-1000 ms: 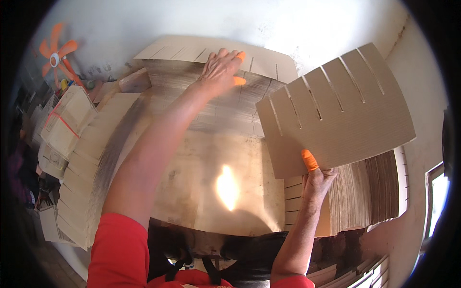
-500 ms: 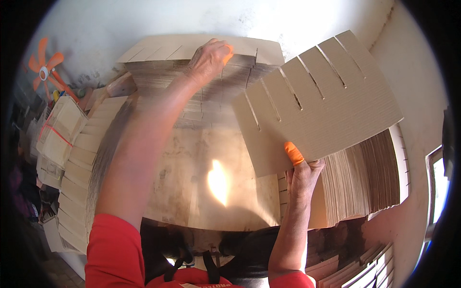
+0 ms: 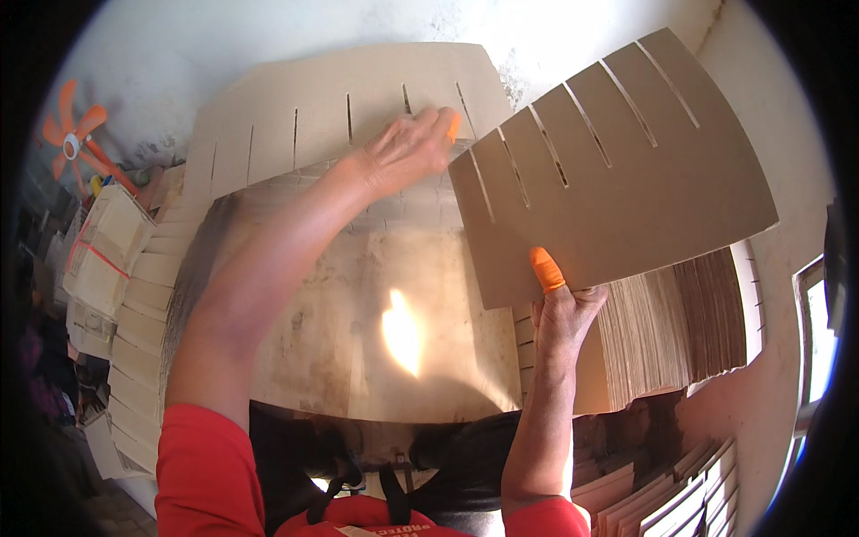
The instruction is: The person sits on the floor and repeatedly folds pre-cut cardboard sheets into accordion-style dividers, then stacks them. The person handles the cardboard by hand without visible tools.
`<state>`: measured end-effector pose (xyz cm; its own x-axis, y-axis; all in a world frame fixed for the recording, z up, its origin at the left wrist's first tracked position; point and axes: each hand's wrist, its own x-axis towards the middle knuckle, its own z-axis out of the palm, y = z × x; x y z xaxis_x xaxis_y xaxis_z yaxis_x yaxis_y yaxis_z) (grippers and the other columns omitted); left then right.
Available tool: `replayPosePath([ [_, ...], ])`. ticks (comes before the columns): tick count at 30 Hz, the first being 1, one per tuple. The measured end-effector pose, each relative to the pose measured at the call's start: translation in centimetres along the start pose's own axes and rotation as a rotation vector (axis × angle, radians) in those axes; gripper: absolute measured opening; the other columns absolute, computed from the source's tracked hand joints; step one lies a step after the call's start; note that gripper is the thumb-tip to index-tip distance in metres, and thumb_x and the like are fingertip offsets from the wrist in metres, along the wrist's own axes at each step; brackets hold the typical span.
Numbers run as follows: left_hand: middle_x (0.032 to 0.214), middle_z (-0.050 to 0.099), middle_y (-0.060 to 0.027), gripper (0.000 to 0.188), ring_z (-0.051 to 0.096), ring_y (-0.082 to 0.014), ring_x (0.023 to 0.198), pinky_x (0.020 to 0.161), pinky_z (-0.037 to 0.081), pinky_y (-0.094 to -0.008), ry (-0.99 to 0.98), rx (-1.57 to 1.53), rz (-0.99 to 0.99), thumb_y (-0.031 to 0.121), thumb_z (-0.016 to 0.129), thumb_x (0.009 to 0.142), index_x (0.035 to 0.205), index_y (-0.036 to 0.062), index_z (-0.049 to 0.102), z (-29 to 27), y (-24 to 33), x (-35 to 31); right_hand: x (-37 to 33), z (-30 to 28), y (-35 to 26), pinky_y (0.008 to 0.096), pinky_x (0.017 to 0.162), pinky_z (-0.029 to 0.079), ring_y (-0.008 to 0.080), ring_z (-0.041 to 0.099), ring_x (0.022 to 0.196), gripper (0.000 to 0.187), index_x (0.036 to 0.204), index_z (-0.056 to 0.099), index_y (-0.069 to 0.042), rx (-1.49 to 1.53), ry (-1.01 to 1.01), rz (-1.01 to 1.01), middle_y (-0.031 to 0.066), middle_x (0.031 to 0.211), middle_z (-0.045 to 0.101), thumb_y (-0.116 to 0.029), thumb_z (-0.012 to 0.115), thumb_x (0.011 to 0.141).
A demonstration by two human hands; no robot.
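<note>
My right hand [image 3: 568,309] pinches the lower edge of a slotted cardboard sheet [image 3: 617,192], its orange-covered thumb lying on the face. That sheet is tilted up, with a row of narrow slots along its upper left edge. My left hand [image 3: 412,148] is closed on the near edge of another slotted cardboard sheet [image 3: 268,98] at the back, by its right-hand slots. This second sheet slants over the back stack of cardboard [image 3: 313,174]. An orange cover shows on one digit of the left hand too; its other fingertips are partly hidden.
A wooden tabletop [image 3: 340,331] with a bright sun patch lies before me. Tall cardboard stacks stand at right [image 3: 671,327] and along the left [image 3: 148,349]. An orange fan [image 3: 72,143] is at far left. More sheets [image 3: 671,501] lean at lower right.
My left hand has moved right and slightly nearer, and the back sheet has lifted and turned off its stack. The sheet in my right hand has shifted a little up and right.
</note>
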<state>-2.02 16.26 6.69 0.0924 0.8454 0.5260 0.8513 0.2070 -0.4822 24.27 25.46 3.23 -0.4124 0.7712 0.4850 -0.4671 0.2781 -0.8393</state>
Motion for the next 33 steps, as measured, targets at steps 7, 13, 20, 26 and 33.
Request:
replayPosePath([
  [7, 0.105, 0.054, -0.0137, 0.014, 0.055, -0.0176, 0.077, 0.052, 0.056, -0.0262, -0.024, 0.062, 0.010, -0.003, 0.063, 0.074, 0.085, -0.0116, 0.061, -0.4, 1.1, -1.8, -0.2, 0.1, -0.3, 0.0194, 0.043, 0.039, 0.0038, 0.053, 0.055, 0.010, 0.082, 0.071, -0.004, -0.044, -0.038, 0.114, 0.0009, 0.077, 0.065, 0.006, 0.074, 0.081],
  [13, 0.109, 0.057, -0.0195, 0.024, 0.055, -0.0197, 0.077, 0.051, 0.055, -0.0261, 0.002, 0.120, 0.104, -0.003, 0.064, 0.068, 0.088, -0.0145, 0.065, -1.8, 2.2, -3.0, -0.1, 0.7, 0.5, 0.0185, 0.050, 0.045, 0.0048, 0.057, 0.063, 0.011, 0.087, 0.072, -0.005, 0.057, -0.034, -0.017, 0.0014, 0.082, 0.067, 0.004, 0.075, 0.081],
  [20, 0.107, 0.062, -0.0263, 0.027, 0.055, -0.0186, 0.075, 0.046, 0.050, -0.0257, 0.080, 0.011, 0.233, 0.003, 0.065, 0.060, 0.083, -0.0114, 0.068, -4.7, 7.3, -5.1, -0.4, 1.1, 0.1, 0.0228, 0.075, 0.048, 0.0066, 0.057, 0.077, 0.012, 0.084, 0.071, -0.001, 0.077, -0.037, 0.080, -0.0016, 0.086, 0.067, 0.008, 0.076, 0.080],
  [26, 0.102, 0.065, -0.0251, 0.024, 0.059, -0.0186, 0.078, 0.046, 0.049, -0.0267, 0.105, -0.124, 0.225, 0.014, 0.069, 0.061, 0.078, -0.0034, 0.069, -9.1, 14.6, -8.1, -2.1, 2.7, 0.2, 0.0179, 0.049, 0.040, 0.0015, 0.050, 0.059, 0.006, 0.083, 0.070, -0.004, -0.187, 0.042, 0.258, -0.0039, 0.068, 0.059, -0.002, 0.076, 0.084],
  [33, 0.107, 0.066, -0.0114, 0.053, 0.060, -0.0258, 0.086, 0.069, 0.053, -0.0358, 0.175, -0.482, -0.249, 0.040, 0.073, 0.082, 0.110, -0.0041, 0.064, -6.3, 6.0, -3.7, -2.2, 2.1, 1.7, 0.0231, 0.069, 0.046, 0.0052, 0.054, 0.075, 0.010, 0.093, 0.071, 0.001, -0.100, -0.026, 0.272, -0.0024, 0.082, 0.068, -0.002, 0.075, 0.085],
])
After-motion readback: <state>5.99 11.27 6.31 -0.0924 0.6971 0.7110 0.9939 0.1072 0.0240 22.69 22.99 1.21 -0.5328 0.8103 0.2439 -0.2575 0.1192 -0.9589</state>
